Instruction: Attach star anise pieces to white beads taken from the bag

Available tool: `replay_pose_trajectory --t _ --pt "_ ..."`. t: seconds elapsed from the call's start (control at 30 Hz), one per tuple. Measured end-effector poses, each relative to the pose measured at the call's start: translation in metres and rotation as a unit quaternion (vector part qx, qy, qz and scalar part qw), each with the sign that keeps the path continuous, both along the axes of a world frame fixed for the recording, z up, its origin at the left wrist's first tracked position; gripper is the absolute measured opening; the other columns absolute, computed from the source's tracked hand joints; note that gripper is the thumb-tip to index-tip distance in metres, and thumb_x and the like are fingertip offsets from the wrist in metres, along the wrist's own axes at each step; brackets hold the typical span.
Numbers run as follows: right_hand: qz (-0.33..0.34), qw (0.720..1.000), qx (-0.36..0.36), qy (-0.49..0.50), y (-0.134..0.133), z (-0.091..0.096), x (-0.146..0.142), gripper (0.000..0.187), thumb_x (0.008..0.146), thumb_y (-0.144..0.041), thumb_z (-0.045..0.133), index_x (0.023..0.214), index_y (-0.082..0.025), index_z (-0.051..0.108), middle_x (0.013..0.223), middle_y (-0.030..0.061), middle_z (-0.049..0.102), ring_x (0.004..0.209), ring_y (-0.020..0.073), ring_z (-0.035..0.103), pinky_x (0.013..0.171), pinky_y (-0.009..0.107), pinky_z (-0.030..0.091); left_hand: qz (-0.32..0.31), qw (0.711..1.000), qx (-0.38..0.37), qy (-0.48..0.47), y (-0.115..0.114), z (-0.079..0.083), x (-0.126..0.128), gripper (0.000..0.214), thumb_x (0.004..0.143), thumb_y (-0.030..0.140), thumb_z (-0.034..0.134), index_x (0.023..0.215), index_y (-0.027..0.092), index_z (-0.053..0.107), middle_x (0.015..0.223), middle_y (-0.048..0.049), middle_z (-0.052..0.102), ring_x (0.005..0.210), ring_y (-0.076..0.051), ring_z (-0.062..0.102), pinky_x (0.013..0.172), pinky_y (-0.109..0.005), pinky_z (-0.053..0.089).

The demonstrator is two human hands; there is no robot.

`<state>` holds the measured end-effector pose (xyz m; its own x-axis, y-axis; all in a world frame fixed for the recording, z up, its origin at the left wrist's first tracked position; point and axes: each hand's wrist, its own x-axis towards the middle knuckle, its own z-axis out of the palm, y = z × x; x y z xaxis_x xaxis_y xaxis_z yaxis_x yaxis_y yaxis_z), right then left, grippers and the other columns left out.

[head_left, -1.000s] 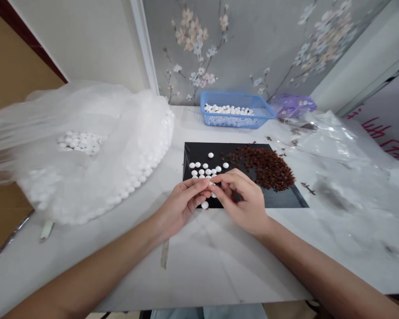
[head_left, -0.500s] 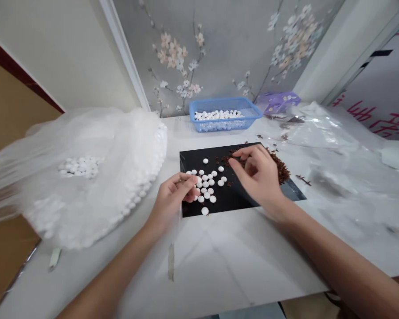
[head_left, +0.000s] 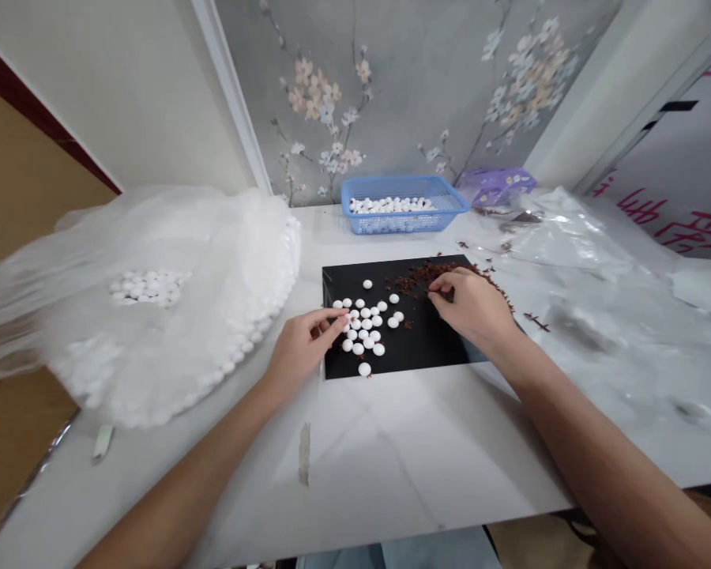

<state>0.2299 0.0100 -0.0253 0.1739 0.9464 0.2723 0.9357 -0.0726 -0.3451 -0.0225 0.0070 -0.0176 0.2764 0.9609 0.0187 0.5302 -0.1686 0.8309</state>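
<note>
Small white round pieces (head_left: pixel 366 324) lie in a loose cluster on the left half of a black board (head_left: pixel 415 348). My left hand (head_left: pixel 305 340) reaches in at the cluster's left edge, thumb and forefinger pinched on a white round piece (head_left: pixel 346 322), partly hidden by the fingertips. Dark brown, spiky little pieces (head_left: pixel 418 278) are heaped at the board's far right. Over the near side of that heap is my right hand (head_left: pixel 471 304), fingertips drawn together in a pinch. What they hold, if anything, is too small to make out.
A blue plastic basket (head_left: pixel 403 221) behind the board contains more white pieces. On the left sits a large white mesh bundle (head_left: pixel 213 316) edged with white balls. Clear plastic bags (head_left: pixel 616 340) spread across the right side, with a purple packet (head_left: pixel 498 187) behind.
My right hand has moved slightly right and down to the brown heap, its fingers closing together. My left hand has turned over a little, fingertips still at the white pieces. The view has shifted slightly.
</note>
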Motion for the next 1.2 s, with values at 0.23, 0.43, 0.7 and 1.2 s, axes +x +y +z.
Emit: replay_pose_trajectory --t 0.23,0.43,0.7,1.2 --pt "-0.006 0.999 -0.046 -0.024 0.0 0.0 0.001 0.014 0.074 -0.021 0.05 0.075 -0.022 0.063 0.084 0.001 0.062 0.069 0.0172 0.056 0.054 0.026 0.034 0.019 0.987 0.101 0.124 0.009 0.014 -0.01 0.045 0.08 0.051 0.045 0.116 0.025 0.058 0.077 -0.0012 0.065 0.058 -0.013 0.051 0.054 -0.025 0.034" --pt "-0.006 1.0 -0.018 -0.023 -0.001 0.001 -0.003 0.013 0.08 -0.022 0.045 0.079 -0.019 0.057 0.085 0.0051 0.063 0.068 0.0188 0.057 0.053 0.027 0.033 0.313 0.849 0.338 0.259 0.028 0.051 -0.08 0.042 0.087 0.046 0.033 0.102 0.017 0.06 0.078 -0.0041 0.064 0.073 -0.016 0.058 0.062 -0.03 0.03" --pt "0.02 0.986 0.1 0.129 -0.007 0.005 -0.013 0.016 0.082 -0.032 0.047 0.084 -0.019 0.057 0.061 0.0011 0.06 0.048 0.0145 0.053 0.052 0.026 0.038 0.357 0.872 0.181 0.282 0.049 0.013 -0.156 0.015 0.065 0.033 0.055 0.07 0.023 0.065 0.055 -0.0012 0.057 0.085 -0.025 0.059 0.061 -0.034 0.031" --pt "0.027 0.966 0.159 0.203 -0.019 0.01 -0.027 0.019 0.078 -0.036 0.057 0.083 -0.02 0.067 0.059 -0.0005 0.062 0.042 0.0113 0.054 0.048 0.025 0.044 0.363 0.826 0.392 0.181 0.034 0.044 -0.105 0.028 0.082 0.032 0.051 0.105 0.02 0.061 0.111 -0.0038 0.055 0.084 -0.016 0.056 0.068 -0.032 0.039"
